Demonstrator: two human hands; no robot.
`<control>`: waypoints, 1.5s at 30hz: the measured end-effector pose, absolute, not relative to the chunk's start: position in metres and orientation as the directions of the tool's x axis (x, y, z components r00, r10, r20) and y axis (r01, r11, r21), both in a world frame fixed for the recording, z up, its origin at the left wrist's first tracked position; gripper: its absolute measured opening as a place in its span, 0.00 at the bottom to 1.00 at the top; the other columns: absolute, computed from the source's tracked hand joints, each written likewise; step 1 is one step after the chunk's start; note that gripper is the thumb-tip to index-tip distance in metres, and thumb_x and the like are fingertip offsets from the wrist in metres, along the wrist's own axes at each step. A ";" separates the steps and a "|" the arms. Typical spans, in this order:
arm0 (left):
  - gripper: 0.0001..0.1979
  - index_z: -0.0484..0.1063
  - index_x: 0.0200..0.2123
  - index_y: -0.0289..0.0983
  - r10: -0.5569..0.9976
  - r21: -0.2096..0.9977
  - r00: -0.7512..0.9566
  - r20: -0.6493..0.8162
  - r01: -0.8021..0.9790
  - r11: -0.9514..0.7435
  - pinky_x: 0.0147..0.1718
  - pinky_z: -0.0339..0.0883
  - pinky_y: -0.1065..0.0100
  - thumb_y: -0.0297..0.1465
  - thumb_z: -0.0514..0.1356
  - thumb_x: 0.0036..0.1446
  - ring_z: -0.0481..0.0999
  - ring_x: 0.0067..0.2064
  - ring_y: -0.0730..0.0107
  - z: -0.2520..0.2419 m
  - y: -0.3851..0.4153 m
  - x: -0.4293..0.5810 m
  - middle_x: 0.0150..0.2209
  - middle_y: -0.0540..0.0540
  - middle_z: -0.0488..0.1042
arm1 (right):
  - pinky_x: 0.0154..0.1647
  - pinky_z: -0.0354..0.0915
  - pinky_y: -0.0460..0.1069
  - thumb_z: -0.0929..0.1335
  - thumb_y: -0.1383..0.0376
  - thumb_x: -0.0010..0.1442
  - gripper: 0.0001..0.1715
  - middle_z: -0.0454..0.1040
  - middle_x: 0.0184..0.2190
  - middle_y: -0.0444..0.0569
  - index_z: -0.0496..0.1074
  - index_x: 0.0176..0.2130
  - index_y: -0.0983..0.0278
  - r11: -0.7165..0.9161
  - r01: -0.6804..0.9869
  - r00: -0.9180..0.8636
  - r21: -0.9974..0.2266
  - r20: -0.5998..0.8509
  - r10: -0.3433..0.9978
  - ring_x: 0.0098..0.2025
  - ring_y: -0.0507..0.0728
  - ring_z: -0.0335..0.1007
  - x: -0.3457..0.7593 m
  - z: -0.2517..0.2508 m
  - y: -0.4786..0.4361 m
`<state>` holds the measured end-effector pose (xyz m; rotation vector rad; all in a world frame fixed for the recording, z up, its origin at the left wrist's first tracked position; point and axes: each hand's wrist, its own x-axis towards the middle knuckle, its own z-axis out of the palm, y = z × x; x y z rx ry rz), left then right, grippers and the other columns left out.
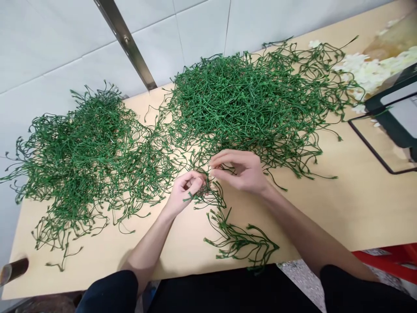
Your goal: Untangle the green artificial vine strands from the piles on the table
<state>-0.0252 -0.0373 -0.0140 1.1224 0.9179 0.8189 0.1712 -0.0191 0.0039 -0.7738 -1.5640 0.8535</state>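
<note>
Thin green plastic stems lie in a large tangled pile at the centre back and in a second pile on the left. My left hand is closed around green stems, with a stem end showing by the thumb. Right beside it is my right hand, its thumb and fingers curved toward each other near the left fingertips; whether a stem is between them is too small to tell. A smaller branching bunch lies at the front edge, below the hands.
The wooden table stands against a tiled wall with a metal strip. White flowers and a dark-framed object are at the right. A brown cylinder sits front left; a red object is below the right edge.
</note>
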 end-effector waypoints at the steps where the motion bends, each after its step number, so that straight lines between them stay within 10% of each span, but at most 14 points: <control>1: 0.18 0.70 0.30 0.34 0.893 0.960 0.402 -0.201 -0.100 0.261 0.24 0.67 0.72 0.44 0.63 0.56 0.71 0.24 0.76 -0.014 -0.037 -0.026 0.27 0.49 0.71 | 0.37 0.73 0.51 0.73 0.70 0.55 0.05 0.80 0.34 0.50 0.78 0.35 0.63 0.510 -0.005 -0.205 -0.860 0.500 0.841 0.36 0.55 0.77 0.170 0.004 -0.020; 12: 0.20 0.69 0.37 0.36 0.863 0.746 0.365 -0.349 -0.448 0.492 0.25 0.65 0.71 0.47 0.64 0.51 0.74 0.27 0.70 0.004 -0.027 -0.024 0.27 0.47 0.76 | 0.31 0.68 0.48 0.74 0.69 0.53 0.01 0.78 0.27 0.48 0.78 0.30 0.64 0.345 -0.052 -0.285 -0.937 0.345 0.894 0.30 0.53 0.74 0.175 0.002 -0.018; 35: 0.28 0.61 0.41 0.42 0.971 0.907 0.205 -0.123 -0.374 0.194 0.35 0.69 0.74 0.28 0.73 0.41 0.75 0.33 0.77 -0.013 -0.031 -0.019 0.32 0.54 0.74 | 0.35 0.75 0.46 0.72 0.69 0.56 0.03 0.81 0.31 0.47 0.78 0.34 0.63 0.478 0.176 -0.272 -0.860 0.424 0.864 0.32 0.52 0.78 0.171 -0.005 -0.022; 45: 0.22 0.66 0.35 0.38 0.980 0.996 0.198 -0.017 0.084 0.000 0.23 0.56 0.75 0.33 0.74 0.40 0.60 0.23 0.80 -0.007 -0.043 -0.015 0.21 0.59 0.61 | 0.33 0.75 0.46 0.74 0.66 0.53 0.04 0.82 0.30 0.46 0.79 0.33 0.63 0.225 -0.022 -0.194 -0.974 0.225 0.955 0.31 0.53 0.78 0.165 -0.003 -0.024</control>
